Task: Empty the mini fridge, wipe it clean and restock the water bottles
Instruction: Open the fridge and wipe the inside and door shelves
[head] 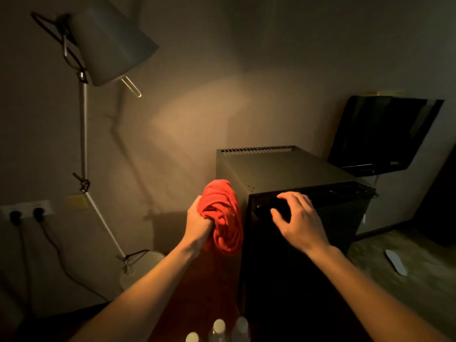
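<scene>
Left hand (197, 224) gripping red cloth (223, 215), mini fridge (296, 218)

I can read no text, label, brand or number anywhere here; the yellow note (77, 201) on the wall and the water bottles (218, 329) are too dim to make out.

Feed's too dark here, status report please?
Left hand grips red cloth. Right hand open on mini fridge door top. Door looks shut. Water bottles stand below, clear.
</scene>
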The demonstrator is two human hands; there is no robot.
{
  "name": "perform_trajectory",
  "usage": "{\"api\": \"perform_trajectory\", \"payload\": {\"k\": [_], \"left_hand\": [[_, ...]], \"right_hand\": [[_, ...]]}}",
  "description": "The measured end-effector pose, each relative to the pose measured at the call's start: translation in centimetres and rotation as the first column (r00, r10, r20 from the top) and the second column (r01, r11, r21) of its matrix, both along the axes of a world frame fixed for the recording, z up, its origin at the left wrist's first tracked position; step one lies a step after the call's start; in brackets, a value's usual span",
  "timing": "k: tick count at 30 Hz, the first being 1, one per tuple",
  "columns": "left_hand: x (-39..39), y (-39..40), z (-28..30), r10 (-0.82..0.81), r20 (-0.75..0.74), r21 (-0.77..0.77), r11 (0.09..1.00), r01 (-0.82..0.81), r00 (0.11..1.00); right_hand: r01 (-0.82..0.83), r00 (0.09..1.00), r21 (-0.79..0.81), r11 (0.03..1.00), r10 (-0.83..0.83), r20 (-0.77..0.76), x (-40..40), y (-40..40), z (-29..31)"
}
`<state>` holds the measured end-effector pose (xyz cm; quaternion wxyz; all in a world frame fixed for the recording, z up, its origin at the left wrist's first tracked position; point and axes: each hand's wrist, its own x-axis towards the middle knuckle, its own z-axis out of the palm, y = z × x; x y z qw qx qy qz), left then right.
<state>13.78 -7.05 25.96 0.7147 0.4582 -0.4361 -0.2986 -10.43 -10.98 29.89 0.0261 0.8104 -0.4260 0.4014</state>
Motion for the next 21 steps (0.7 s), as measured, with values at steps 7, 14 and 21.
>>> {"api": "perform_trajectory", "payload": {"k": [7, 14, 21], "left_hand": [[-1.0, -3.4, -1.7, 0.000, 0.177, 0.036, 0.999, -0.007, 0.984], [-2.7, -3.5, -1.4, 0.097, 0.158, 0.023, 0.994, -0.102, 0.983], [-3.8, -0.3, -0.3, 0.131, 0.253, 0.025, 0.990, -0.142, 0.959]], "right_hand": [[-0.044, 0.987, -0.259, 0.965, 0.002, -0.160, 0.3, -4.3, -2.0], [-0.168, 0.983, -0.345, 0.924, 0.131, -0.126, 0.1, -6.0, -2.5], [-0.144, 0.983, -0.220, 0.965, 0.113, -0.148, -0.6, -4.4, -2.3]]}}
